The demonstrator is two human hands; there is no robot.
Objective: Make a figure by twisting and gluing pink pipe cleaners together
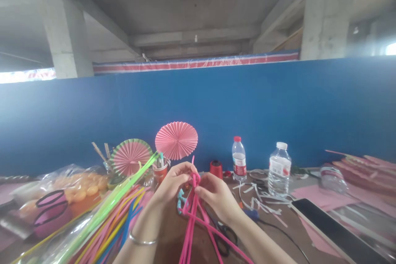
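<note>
Several bright pink pipe cleaners (pixel 192 218) are gathered in a bundle at the middle of the head view, looped near the top, with long ends hanging down and fanning out. My left hand (pixel 180 176) pinches the bundle's upper end from the left. From the right, my right hand (pixel 213 194) grips the looped part between thumb and fingers. A light blue item (pixel 181 201) shows just behind the strands, partly hidden. Below my right hand lie black-handled scissors (pixel 227 237), half covered by the pink ends and my forearm.
Coloured pipe cleaners (pixel 120 222) lie at left near a bag of orange balls (pixel 86 183). Behind stand pleated paper fans (pixel 176 140), a pen cup (pixel 160 171), a red thread spool (pixel 215 169) and bottles (pixel 279 169). Paper scraps (pixel 266 202) and a phone (pixel 334 231) lie right.
</note>
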